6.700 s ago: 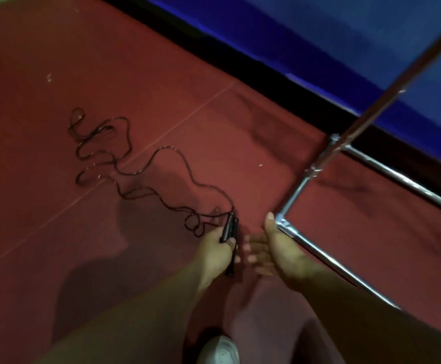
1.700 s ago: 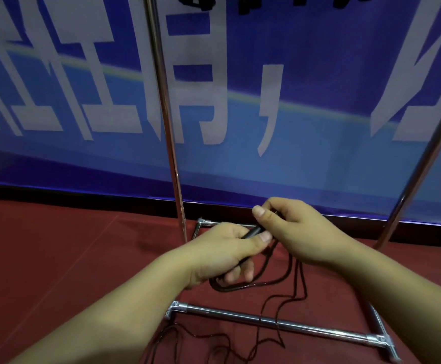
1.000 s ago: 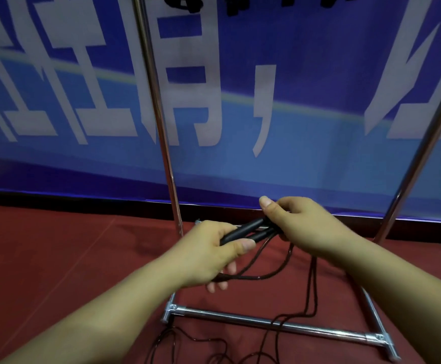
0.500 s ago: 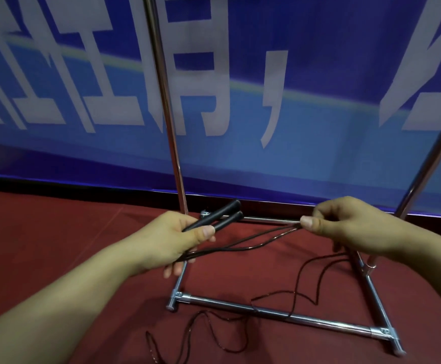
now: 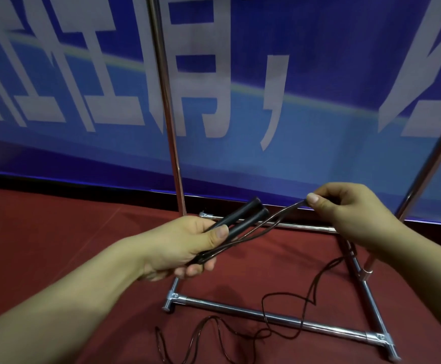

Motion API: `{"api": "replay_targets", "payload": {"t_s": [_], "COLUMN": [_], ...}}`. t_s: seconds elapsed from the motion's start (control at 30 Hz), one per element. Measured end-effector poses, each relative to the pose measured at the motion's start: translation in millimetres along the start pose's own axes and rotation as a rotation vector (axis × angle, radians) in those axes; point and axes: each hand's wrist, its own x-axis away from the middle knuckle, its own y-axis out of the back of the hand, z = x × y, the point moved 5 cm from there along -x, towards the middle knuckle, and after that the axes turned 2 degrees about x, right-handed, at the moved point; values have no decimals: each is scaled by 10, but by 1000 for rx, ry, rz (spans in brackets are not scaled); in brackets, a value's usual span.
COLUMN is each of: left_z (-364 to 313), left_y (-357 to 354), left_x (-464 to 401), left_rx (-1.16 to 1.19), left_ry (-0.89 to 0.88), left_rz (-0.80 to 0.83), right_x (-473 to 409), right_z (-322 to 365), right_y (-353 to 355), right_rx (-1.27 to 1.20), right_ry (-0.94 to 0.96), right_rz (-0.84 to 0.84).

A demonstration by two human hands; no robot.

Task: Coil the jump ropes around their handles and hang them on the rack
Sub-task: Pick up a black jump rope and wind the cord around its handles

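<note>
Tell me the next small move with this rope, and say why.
Probably bring the right hand back over the handles to lay one turn of rope around them. The left hand grips both handles together, the right pinches the rope pulled out to the side, and much slack lies on the floor.

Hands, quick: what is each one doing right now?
Left hand: closed around the two black handles, held side by side.
Right hand: pinching the rope taut; the rest trails over the rack base.

L hand (image 5: 185, 243) fingers curled in grip, R hand (image 5: 350, 214) pinching w/ thumb, both forearms extended
</note>
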Motion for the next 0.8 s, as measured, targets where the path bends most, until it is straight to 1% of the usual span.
{"api": "replay_targets", "payload": {"t_s": [0.1, 0.2, 0.33, 0.43, 0.53, 0.6, 0.73, 0.8], "left_z": [15, 34, 81, 82, 87, 74, 0, -15], "left_y": [10, 7, -32, -43, -34, -37, -71, -89], "left_x": [-14, 0, 20, -1, -33, -45, -24, -13], "left_rx": [-35, -68, -95, -127, -151, -96, 17, 2], "left_ry": [-12, -5, 58, 62, 30, 21, 24, 30], "left_rz": [-7, 19, 61, 27, -34, -44, -3, 22], "right_x": [27, 36, 53, 91, 90, 78, 63, 51], "right_z": [-13, -71, -70, 23, 38, -14, -63, -46], "right_y": [-2, -27, -84, -96, -75, -52, -37, -34], "right_rx": [20, 34, -62, -85, -5, 25, 92, 104], "right_ry": [-2, -10, -28, -14, 2, -18, -26, -10], "right_rz": [19, 82, 206, 266, 214, 171, 129, 122]}}
